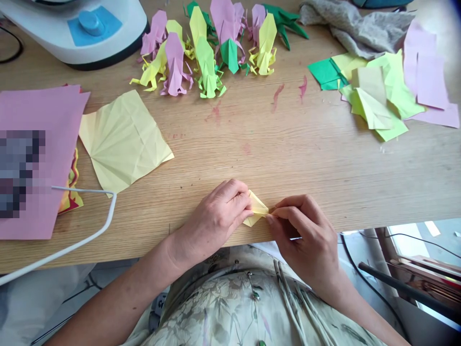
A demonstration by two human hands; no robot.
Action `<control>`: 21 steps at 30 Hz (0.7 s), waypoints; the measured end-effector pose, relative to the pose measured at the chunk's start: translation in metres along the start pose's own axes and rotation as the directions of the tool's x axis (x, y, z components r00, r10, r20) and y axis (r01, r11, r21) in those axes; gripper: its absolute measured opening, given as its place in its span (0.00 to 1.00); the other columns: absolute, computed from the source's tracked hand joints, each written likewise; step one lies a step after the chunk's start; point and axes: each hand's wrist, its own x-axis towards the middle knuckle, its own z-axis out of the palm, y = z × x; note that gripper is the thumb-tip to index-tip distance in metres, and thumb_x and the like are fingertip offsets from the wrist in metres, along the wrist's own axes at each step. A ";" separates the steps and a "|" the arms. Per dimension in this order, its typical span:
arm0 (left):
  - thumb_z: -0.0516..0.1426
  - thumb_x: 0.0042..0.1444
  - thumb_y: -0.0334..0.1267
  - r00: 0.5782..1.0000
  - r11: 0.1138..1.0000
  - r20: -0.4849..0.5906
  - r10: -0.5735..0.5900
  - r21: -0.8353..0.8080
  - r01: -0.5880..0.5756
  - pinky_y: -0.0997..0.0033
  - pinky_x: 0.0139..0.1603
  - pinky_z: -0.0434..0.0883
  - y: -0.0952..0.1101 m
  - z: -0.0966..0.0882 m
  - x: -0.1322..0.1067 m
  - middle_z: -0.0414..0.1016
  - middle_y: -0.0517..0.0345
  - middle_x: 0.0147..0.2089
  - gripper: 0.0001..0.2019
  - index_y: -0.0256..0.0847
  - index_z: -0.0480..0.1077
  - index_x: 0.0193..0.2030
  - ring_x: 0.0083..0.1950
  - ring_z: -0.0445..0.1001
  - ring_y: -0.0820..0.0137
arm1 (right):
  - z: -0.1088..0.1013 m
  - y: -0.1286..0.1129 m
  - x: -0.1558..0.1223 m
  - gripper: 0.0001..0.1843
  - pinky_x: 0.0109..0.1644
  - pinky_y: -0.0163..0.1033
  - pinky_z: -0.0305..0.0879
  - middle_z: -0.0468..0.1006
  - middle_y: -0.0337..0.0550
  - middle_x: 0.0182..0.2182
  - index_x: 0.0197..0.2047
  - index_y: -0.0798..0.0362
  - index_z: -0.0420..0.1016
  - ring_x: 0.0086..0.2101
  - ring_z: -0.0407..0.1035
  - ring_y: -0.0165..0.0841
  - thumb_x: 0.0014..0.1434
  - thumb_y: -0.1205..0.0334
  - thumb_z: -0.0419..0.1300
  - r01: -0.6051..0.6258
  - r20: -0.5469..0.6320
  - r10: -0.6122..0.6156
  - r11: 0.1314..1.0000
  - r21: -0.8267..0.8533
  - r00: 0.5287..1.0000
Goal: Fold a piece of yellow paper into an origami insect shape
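**Two hands, one tiny fold, low in the frame**

Right at lower centre, we have the folded yellow paper [257, 206], close to the front edge of the wooden table [223, 149], and both hands are on it! Left hand [223, 209]: fingers bunched together, clamped over the paper's left part. Right hand [309, 228]: thumb and forefinger pinched tight on the pointed right end, so fine a grip that we lose sight of the very tip. Does the paper touch the wood or hang just above it? We cannot tell.

We read this as detail folding: left steadies, right shapes or creases the narrow point. The next move, in our judgement, calls for a firm left hold and a small, exact pinch, since thin paper could tear or crease off line.

Upper centre, and what a crowd: pink, yellow and green folded-paper figures [204, 62]. At centre left we find a creased pale-yellow sheet [126, 142], fold lines fanning across it, beside the pink paper [36, 110] at the left edge. Over at upper right, a heap of coloured paper scraps [394, 81], with a crumpled grey cloth [360, 24] behind it.
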 end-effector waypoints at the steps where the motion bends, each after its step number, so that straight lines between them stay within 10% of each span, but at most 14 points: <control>1: 0.53 0.66 0.30 1.000 1.000 -0.003 -0.014 -0.020 0.014 0.68 0.48 0.73 0.000 0.000 0.000 0.69 0.53 0.44 0.03 0.37 0.67 0.40 0.46 0.71 0.69 | 0.000 -0.001 0.001 0.05 0.38 0.41 0.65 0.74 0.44 0.36 0.35 0.50 0.72 0.34 0.69 0.33 0.62 0.69 0.60 -0.009 -0.001 0.009 1.000 -0.009 1.000; 21: 0.52 0.64 0.27 0.996 0.998 0.067 -0.051 -0.020 0.053 0.65 0.51 0.74 0.000 -0.003 0.005 0.66 0.52 0.46 0.04 0.38 0.65 0.39 0.48 0.71 0.68 | -0.003 -0.005 0.006 0.04 0.37 0.42 0.64 0.70 0.46 0.40 0.43 0.50 0.69 0.34 0.67 0.34 0.64 0.67 0.57 -0.040 0.087 0.042 0.999 -0.025 0.995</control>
